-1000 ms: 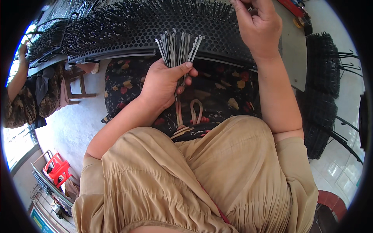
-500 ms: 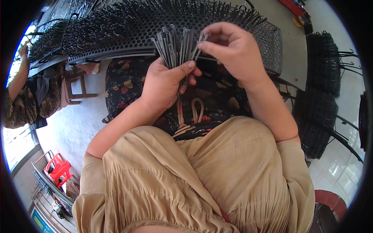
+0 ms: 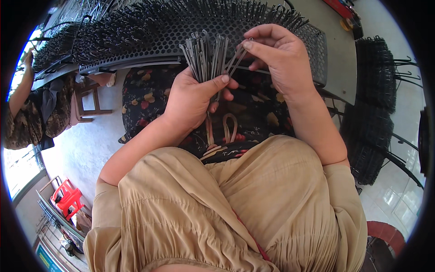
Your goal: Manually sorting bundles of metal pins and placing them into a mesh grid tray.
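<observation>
My left hand (image 3: 192, 93) is wrapped round a bundle of thin dark metal rods (image 3: 204, 56) with small looped ends, which fan upward above my thumb. To its right, my right hand (image 3: 283, 52) pinches the looped tip of a rod (image 3: 239, 59) between thumb and forefinger. This rod leans out to the right from the bundle, its lower end still at my left hand. The bundle is held over a dark floral cloth (image 3: 149, 97) across my lap, with a tan cord loop (image 3: 230, 128) below my hands.
A black perforated metal rack (image 3: 176, 47) just ahead carries dense rows of dark hooked rods (image 3: 131, 34). Stacked black wire pieces (image 3: 371, 109) stand at the right. Another person's arm (image 3: 22, 84) shows at far left, near a wooden stool (image 3: 95, 102). A red plastic chair (image 3: 68, 197) is lower left.
My right hand has moved slightly right and away from the bundle, drawing the pinched rod outward so it slants more. My left hand keeps its grip, nearly unmoved.
</observation>
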A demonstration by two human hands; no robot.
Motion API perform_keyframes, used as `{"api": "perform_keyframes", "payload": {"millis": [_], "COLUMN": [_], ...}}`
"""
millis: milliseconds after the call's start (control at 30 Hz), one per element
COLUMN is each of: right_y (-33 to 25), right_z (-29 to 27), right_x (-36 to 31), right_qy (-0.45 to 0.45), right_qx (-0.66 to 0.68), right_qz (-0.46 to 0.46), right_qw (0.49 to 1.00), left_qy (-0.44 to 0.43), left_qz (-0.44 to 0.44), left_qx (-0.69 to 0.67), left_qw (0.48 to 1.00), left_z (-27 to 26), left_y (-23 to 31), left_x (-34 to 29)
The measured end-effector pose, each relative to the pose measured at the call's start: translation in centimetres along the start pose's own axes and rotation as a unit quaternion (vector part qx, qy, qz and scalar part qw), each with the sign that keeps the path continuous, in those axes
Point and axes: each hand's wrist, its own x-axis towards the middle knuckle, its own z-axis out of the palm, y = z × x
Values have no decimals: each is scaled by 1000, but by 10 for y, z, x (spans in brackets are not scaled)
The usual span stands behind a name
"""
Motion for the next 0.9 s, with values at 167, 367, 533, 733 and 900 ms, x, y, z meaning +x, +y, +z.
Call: {"api": "perform_keyframes", "payload": {"millis": [167,367,533,733,900], "right_y": [1,-10,-15,-11,-20], "right_z": [-10,-58,-59,-64,-42], "right_x": [3,33,46,45,34], "right_qy": [31,133,214,216,161], "right_qx": [-14,-3,-106,-160,-320], "right_qz": [-19,-215,-321,-343,-394], "right_qw": [999,967,917,900,846], "left_qy": [-12,-15,-7,-5,-12], "left_qz": [-12,-49,-61,-61,-63], "left_qx": [14,36,34,37,33], "left_qw": [1000,998,998,997,997], "left_z": [2,0,-2,-2,-1], "left_y": [0,-5,-6,-7,-9], "left_x": [-1,2,4,3,4]}}
